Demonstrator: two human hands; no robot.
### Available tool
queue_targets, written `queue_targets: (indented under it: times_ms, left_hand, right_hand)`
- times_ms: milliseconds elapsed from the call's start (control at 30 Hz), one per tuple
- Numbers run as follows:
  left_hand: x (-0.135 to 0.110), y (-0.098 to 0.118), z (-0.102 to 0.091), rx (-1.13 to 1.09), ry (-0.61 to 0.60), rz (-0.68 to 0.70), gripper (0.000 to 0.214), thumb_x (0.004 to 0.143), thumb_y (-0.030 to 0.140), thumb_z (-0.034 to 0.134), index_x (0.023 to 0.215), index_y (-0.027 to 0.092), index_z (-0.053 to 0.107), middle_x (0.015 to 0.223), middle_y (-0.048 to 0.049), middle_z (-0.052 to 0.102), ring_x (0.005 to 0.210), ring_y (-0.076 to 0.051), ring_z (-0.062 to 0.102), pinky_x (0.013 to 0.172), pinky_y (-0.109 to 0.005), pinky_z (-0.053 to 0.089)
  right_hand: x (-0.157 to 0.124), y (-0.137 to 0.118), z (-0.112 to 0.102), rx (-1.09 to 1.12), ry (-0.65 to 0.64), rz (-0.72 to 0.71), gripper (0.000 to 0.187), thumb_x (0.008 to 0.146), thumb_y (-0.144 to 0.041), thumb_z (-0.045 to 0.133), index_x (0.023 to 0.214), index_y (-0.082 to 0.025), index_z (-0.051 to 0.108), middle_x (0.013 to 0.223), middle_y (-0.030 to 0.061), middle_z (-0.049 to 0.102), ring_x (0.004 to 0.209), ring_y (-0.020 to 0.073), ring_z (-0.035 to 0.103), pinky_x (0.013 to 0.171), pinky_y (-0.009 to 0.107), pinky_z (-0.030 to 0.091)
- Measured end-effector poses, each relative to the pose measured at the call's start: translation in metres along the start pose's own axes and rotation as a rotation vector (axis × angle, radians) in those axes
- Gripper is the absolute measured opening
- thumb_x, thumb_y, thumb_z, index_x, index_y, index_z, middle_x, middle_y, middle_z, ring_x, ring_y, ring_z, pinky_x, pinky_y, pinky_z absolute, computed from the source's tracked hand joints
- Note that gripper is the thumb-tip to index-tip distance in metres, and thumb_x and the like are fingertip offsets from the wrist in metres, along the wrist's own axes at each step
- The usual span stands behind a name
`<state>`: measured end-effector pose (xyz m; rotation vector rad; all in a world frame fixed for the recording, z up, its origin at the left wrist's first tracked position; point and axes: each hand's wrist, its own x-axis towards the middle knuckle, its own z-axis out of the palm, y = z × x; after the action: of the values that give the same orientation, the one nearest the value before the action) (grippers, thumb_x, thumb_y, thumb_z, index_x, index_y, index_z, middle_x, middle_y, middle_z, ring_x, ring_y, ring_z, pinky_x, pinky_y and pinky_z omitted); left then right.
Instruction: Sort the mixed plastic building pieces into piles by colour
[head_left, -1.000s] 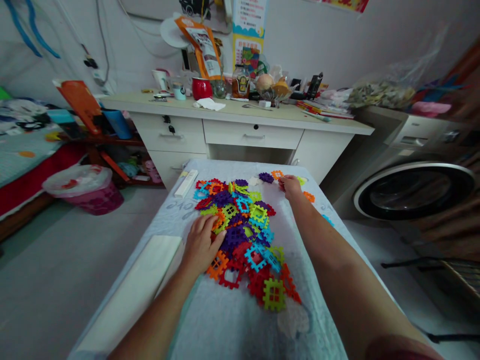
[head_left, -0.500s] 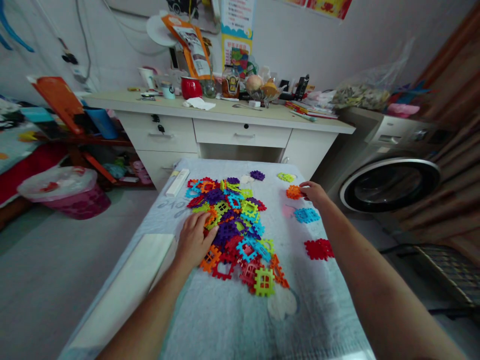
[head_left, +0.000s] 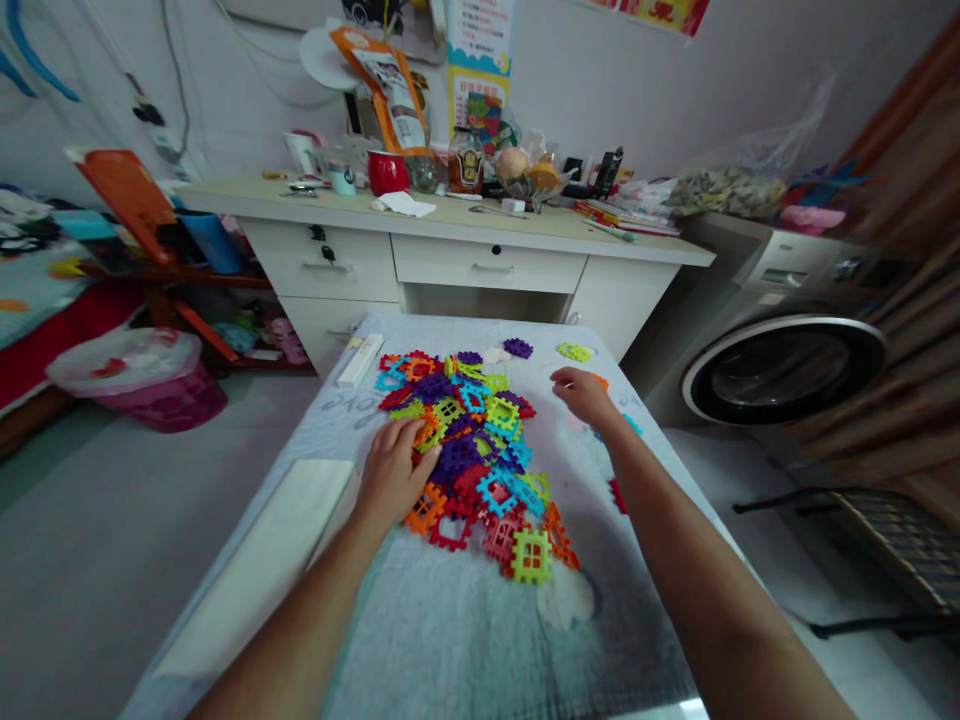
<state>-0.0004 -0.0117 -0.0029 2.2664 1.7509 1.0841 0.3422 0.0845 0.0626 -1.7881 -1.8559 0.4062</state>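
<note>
A mixed pile of flat plastic interlocking building pieces [head_left: 457, 455] in red, orange, purple, blue and green covers the middle of the table. My left hand [head_left: 394, 470] lies at the pile's left edge, fingers stretched and thumb apart, touching orange and purple pieces. My right hand [head_left: 585, 395] hovers between the pile and the sorted pieces on the right, with its fingers loosely bent and nothing visible in them. Behind it an orange piece [head_left: 602, 382], a blue piece [head_left: 632, 424] and a red piece [head_left: 616, 496] are partly hidden. Farther back lie a green piece [head_left: 574, 352] and a purple piece [head_left: 517, 347].
A cloth covers the table [head_left: 465, 650]. Along its left side lie a long white board [head_left: 262, 570] and a small white box [head_left: 361, 361]. Beyond stands a white desk [head_left: 487, 265] with jars and cups. A washing machine [head_left: 780, 330] is at right, a pink bin [head_left: 157, 385] at left.
My right hand has let go of the orange piece and moved left toward the pile. The orange piece stays on the right side. My left hand keeps its place at the pile.
</note>
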Motion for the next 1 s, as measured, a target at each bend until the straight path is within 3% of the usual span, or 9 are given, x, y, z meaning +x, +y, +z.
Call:
queue_targets:
  times_ms: [133, 233, 333, 600, 833, 1000]
  left_hand:
    - [0.0, 0.001, -0.001, -0.009, -0.002, -0.001, 0.04, 0.09, 0.044, 0.051, 0.122, 0.021, 0.058, 0.124, -0.013, 0.058, 0.12, -0.029, 0.052, 0.106, -0.051, 0.042]
    - [0.0, 0.001, 0.0, 0.001, -0.003, 0.0, 0.04, 0.091, 0.044, 0.049, 0.122, 0.02, 0.057, 0.125, -0.0134, 0.057, 0.121, -0.029, 0.052, 0.106, -0.05, 0.041]
    - [0.0, -0.001, 0.001, 0.015, -0.002, 0.01, 0.04, 0.091, 0.044, 0.049, 0.123, 0.02, 0.057, 0.124, -0.0131, 0.058, 0.119, -0.029, 0.052, 0.106, -0.049, 0.042]
    - [-0.001, -0.001, 0.001, 0.027, -0.007, 0.019, 0.041, 0.092, 0.045, 0.047, 0.123, 0.018, 0.056, 0.124, -0.0138, 0.057, 0.119, -0.029, 0.052, 0.106, -0.048, 0.042]
    - [-0.001, 0.0, 0.001, 0.02, -0.004, 0.011, 0.041, 0.092, 0.045, 0.047, 0.123, 0.019, 0.056, 0.123, -0.0133, 0.057, 0.119, -0.029, 0.052, 0.106, -0.048, 0.042]
    - [0.0, -0.001, 0.001, 0.012, -0.004, 0.015, 0.041, 0.091, 0.045, 0.048, 0.124, 0.02, 0.055, 0.123, -0.0128, 0.057, 0.119, -0.029, 0.051, 0.105, -0.049, 0.042]
  right_hand:
    - [-0.023, -0.027, 0.028, -0.098, -0.168, -0.07, 0.039, 0.076, -0.005, 0.058, 0.112, -0.017, 0.067, 0.113, 0.0108, 0.069, 0.1, 0.0209, 0.063, 0.089, 0.03, 0.045]
    - [-0.033, -0.033, 0.04, -0.181, -0.191, -0.085, 0.049, 0.075, -0.006, 0.059, 0.124, -0.015, 0.061, 0.124, 0.0142, 0.065, 0.112, 0.0249, 0.06, 0.096, 0.033, 0.042]
    - [-0.035, -0.033, 0.047, -0.185, -0.186, -0.094, 0.043, 0.078, -0.013, 0.06, 0.121, -0.016, 0.062, 0.122, 0.0133, 0.067, 0.111, 0.0257, 0.061, 0.097, 0.035, 0.041]
    - [-0.036, -0.021, 0.057, -0.041, -0.068, -0.044, 0.022, 0.079, -0.015, 0.061, 0.1, -0.016, 0.066, 0.103, 0.0078, 0.069, 0.094, 0.0191, 0.062, 0.086, 0.03, 0.045]
    - [-0.039, -0.018, 0.066, -0.034, 0.04, 0.006, 0.058, 0.072, -0.012, 0.061, 0.13, -0.015, 0.053, 0.111, 0.0104, 0.061, 0.1, 0.0206, 0.058, 0.094, 0.032, 0.043]
    - [-0.041, -0.017, 0.069, -0.126, 0.164, -0.037, 0.049, 0.078, -0.016, 0.058, 0.127, -0.014, 0.057, 0.11, 0.0137, 0.055, 0.104, 0.0261, 0.053, 0.096, 0.035, 0.041]
